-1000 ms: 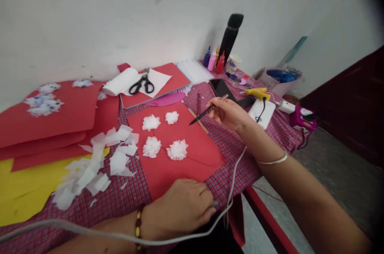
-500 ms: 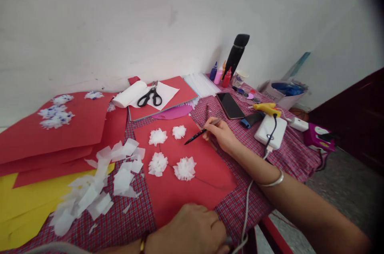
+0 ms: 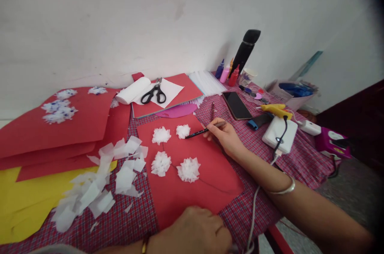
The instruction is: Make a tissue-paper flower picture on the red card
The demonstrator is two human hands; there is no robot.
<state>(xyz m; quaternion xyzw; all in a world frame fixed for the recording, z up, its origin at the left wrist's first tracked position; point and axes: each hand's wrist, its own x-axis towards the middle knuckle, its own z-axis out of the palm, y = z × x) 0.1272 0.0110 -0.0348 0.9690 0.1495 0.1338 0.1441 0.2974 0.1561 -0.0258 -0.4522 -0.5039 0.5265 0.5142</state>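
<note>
One step nearer, brings pen (image 3: 197,133) — clamped in right grip (image 3: 224,135) — to twelve-o'clock flower (image 3: 183,130) on red paper (image 3: 171,200), seemingly drawing-ready; cannot tell left grip (image 3: 193,232).

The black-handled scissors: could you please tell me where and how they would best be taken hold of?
I would grip the scissors by the black handle loops, reaching from above on the near side. The loops face the person, while the blades point toward the wall. They lie flat on white paper, so a lift from above seems easiest.
</note>
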